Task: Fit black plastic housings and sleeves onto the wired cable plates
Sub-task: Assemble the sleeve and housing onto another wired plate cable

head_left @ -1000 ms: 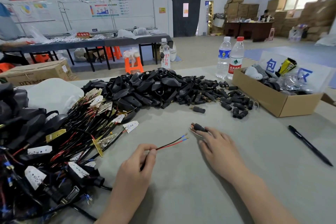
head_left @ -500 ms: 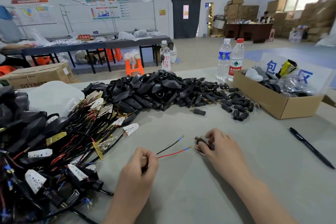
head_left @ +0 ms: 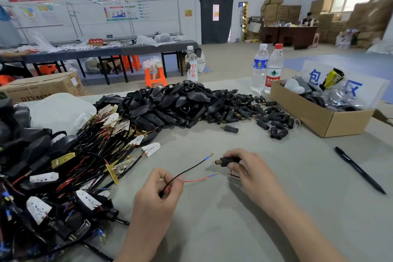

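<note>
My left hand pinches a cable whose black wire and red wire fork out to the right, each ending in a blue crimp tip. My right hand grips a black sleeve with a brass threaded end that points left at the wire tips, a short gap away. A pile of black housings and a spread of loose sleeves lie at the back of the table. A tangle of wired cable plates covers the left side.
An open cardboard box of parts stands at the right, with two water bottles behind it. A black pen lies on the table to the right. A white plastic bag sits at the far left, and a third bottle behind the pile.
My right hand has lifted the sleeve off the table and turned its brass end toward the wires. The black and red wire ends have spread apart.
</note>
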Demonstrator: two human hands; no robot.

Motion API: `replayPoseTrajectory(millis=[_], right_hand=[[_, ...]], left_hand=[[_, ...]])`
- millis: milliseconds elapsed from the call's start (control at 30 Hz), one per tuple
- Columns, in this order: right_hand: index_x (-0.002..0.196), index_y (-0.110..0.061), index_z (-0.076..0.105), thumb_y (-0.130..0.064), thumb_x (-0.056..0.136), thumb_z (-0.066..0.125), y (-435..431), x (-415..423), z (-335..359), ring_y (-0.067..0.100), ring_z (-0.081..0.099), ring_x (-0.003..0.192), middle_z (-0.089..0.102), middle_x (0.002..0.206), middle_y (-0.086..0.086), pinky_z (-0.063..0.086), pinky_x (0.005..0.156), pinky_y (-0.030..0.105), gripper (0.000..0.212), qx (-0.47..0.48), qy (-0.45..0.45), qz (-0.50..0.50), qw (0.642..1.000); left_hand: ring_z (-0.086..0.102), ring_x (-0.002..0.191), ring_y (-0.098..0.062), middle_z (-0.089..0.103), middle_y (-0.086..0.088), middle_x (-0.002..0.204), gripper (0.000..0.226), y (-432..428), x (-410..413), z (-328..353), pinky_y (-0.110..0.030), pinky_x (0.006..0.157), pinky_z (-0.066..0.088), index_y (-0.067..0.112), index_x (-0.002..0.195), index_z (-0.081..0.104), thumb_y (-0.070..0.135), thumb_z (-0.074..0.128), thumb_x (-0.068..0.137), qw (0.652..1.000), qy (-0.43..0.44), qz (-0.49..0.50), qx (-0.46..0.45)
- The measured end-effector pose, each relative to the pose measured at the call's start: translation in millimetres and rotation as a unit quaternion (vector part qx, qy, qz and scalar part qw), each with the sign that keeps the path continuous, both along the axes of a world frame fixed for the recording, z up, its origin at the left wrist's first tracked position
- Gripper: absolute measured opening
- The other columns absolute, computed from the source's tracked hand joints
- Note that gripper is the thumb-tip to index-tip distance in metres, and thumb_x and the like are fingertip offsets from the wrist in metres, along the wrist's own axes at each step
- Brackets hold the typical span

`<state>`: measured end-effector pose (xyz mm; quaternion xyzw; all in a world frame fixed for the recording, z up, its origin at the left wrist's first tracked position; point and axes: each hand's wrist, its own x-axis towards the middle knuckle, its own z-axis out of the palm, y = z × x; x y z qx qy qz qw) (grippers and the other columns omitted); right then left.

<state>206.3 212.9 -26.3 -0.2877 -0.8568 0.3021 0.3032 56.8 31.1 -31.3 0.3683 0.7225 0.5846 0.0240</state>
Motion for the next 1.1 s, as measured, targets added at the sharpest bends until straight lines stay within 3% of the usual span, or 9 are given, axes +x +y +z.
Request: replayPoseTrajectory(millis=[167, 300, 367, 433, 500, 567, 633, 833, 1100], right_hand=[[0.098, -0.053, 0.051, -0.011, 0.099, 0.053, -5.5, -1.2, 3.9, -0.008, 0.044, 0.105, 0.053, 0.103, -0.046, 0.033, 0.082, 0.003, 0.043, 0.000, 0.006, 0.028, 1.000], [0.098, -0.046, 0.057, -0.012, 0.099, 0.056, -12.1, -1.7, 8.9, -0.006, 0.057, 0.094, 0.066, 0.101, -0.019, 0.043, 0.071, 0.003, 0.034, -0.100, 0.084, 0.024, 0.991], [0.103, -0.036, 0.058, -0.018, 0.100, 0.055, -16.8, -4.8, 12.6, 0.000, 0.065, 0.090, 0.067, 0.101, -0.011, 0.052, 0.069, 0.012, 0.019, -0.194, 0.148, 0.016, 0.970], [0.112, -0.021, 0.056, -0.018, 0.101, 0.055, -22.1, -10.9, 16.5, 0.012, 0.072, 0.088, 0.068, 0.097, -0.001, 0.058, 0.072, 0.023, 0.012, -0.316, 0.216, 0.016, 0.924], [0.116, -0.007, 0.052, -0.011, 0.099, 0.056, -27.3, -17.0, 19.8, 0.022, 0.075, 0.085, 0.070, 0.088, 0.006, 0.059, 0.071, 0.026, 0.018, -0.444, 0.303, 0.040, 0.843], [0.117, -0.005, 0.051, -0.005, 0.098, 0.055, -31.8, -20.5, 23.3, 0.028, 0.074, 0.081, 0.068, 0.082, 0.010, 0.060, 0.067, 0.029, 0.019, -0.525, 0.349, 0.061, 0.774], [0.117, -0.007, 0.053, -0.002, 0.098, 0.054, -33.3, -20.6, 24.9, 0.027, 0.072, 0.075, 0.068, 0.079, 0.009, 0.060, 0.064, 0.031, 0.020, -0.563, 0.358, 0.079, 0.741], [0.109, -0.008, 0.060, -0.006, 0.095, 0.059, -30.4, -13.6, 25.6, 0.021, 0.071, 0.075, 0.071, 0.096, 0.016, 0.059, 0.067, 0.027, 0.014, -0.599, 0.342, 0.113, 0.715], [0.113, -0.001, 0.059, -0.010, 0.081, 0.069, -32.2, -13.6, 25.4, 0.022, 0.072, 0.079, 0.072, 0.095, 0.017, 0.059, 0.070, 0.026, 0.035, -0.600, 0.327, 0.133, 0.717]], left_hand=[[0.027, 0.045, -0.009, 0.032, 0.008, 0.050, 0.028, 0.5, 0.5, 1.6, -0.017, 0.042, 0.022, 0.023, 0.073, 0.046, 0.036, 0.068, 0.086, 1.000, -0.001, 0.016, 0.007], [0.027, 0.046, -0.011, 0.031, 0.009, 0.051, 0.030, 1.0, -1.8, 0.7, -0.019, 0.043, 0.022, 0.023, 0.074, 0.047, 0.037, 0.069, 0.088, 1.000, -0.011, 0.020, 0.014], [0.026, 0.048, -0.012, 0.031, 0.008, 0.052, 0.033, 1.5, -2.4, 0.8, -0.021, 0.043, 0.022, 0.022, 0.072, 0.047, 0.044, 0.068, 0.084, 0.999, -0.029, 0.012, 0.028], [0.025, 0.048, -0.012, 0.030, 0.008, 0.052, 0.030, 2.0, -2.8, 1.4, -0.021, 0.043, 0.021, 0.022, 0.071, 0.049, 0.046, 0.065, 0.079, 0.998, -0.042, 0.003, 0.044], [0.025, 0.049, -0.011, 0.032, 0.009, 0.052, 0.025, 3.2, -2.6, 1.7, -0.020, 0.043, 0.021, 0.022, 0.073, 0.055, 0.044, 0.066, 0.078, 0.997, -0.049, -0.007, 0.060], [0.028, 0.049, -0.009, 0.035, 0.010, 0.052, 0.022, 4.3, -2.1, 2.3, -0.019, 0.044, 0.023, 0.022, 0.075, 0.060, 0.043, 0.066, 0.079, 0.996, -0.053, -0.014, 0.072], [0.031, 0.050, -0.007, 0.038, 0.011, 0.052, 0.019, 4.7, -1.8, 3.1, -0.019, 0.045, 0.025, 0.023, 0.076, 0.063, 0.042, 0.067, 0.080, 0.995, -0.054, -0.016, 0.079], [0.033, 0.051, -0.005, 0.043, 0.011, 0.053, 0.013, 6.0, -1.0, 2.0, -0.016, 0.045, 0.027, 0.024, 0.077, 0.066, 0.023, 0.070, 0.089, 0.994, -0.077, -0.015, 0.080], [0.030, 0.047, -0.004, 0.039, 0.012, 0.051, 0.017, 6.1, 0.1, 4.3, -0.014, 0.042, 0.025, 0.027, 0.075, 0.064, 0.022, 0.069, 0.090, 0.994, -0.071, -0.004, 0.081]])
